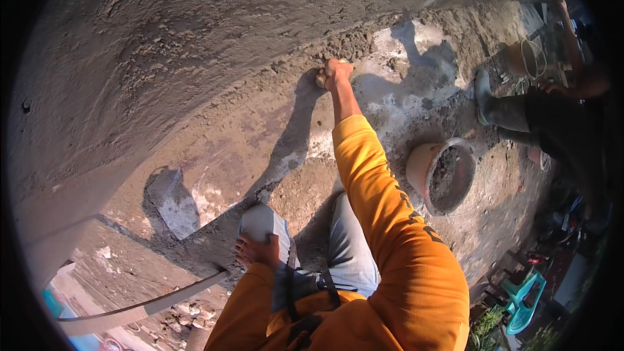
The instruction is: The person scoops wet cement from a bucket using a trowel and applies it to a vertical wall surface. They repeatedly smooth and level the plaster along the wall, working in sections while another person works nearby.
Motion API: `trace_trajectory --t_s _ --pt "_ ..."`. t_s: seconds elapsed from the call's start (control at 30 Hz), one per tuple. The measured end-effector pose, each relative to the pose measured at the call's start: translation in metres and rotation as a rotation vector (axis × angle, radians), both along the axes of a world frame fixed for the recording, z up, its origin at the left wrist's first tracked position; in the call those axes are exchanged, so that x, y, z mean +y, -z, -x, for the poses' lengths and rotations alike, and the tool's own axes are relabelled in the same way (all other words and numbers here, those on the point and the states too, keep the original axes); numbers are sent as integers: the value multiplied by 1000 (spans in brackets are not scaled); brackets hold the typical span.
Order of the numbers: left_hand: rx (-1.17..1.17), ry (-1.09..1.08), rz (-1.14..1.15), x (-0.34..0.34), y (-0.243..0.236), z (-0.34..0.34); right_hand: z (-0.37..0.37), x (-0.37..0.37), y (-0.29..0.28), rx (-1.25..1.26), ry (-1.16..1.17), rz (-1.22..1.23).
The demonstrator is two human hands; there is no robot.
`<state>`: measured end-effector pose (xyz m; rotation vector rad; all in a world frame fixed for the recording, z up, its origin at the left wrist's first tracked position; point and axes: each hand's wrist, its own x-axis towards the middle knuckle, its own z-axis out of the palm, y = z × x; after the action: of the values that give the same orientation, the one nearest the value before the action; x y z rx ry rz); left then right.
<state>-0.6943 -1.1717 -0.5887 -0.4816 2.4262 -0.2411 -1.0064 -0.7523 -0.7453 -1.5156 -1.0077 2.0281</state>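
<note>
At the foot of a rough mortar-covered wall [162, 45], my right hand [338, 73] reaches far forward. Its fingers are wrapped round a pale yellowish thing [321, 78], whose kind I cannot make out. Loose wet mortar [354, 45] lies in a heap just beyond that hand, along the base of the wall. My left hand [260, 250] rests on my left knee, over the light jeans, holding nothing, its fingers apart. Right of my outstretched arm stands a round bucket [430, 169] with grey mortar inside.
Another person in boots [507, 107] stands at the right, near a second bucket [525, 60]. A pale flat piece [174, 205] lies on the ground at left. A long strip [140, 312] crosses the lower left. A turquoise plastic chair [525, 302] is at lower right.
</note>
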Motion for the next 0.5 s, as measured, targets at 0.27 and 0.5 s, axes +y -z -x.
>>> trace_trajectory --t_s 0.27,0.5 --pt "-30 -21 -42 0 -5 1 -43 -7 -46 5 -40 8" --pt "-7 -68 -87 12 -18 3 -111 13 -32 -242 -65 -163"
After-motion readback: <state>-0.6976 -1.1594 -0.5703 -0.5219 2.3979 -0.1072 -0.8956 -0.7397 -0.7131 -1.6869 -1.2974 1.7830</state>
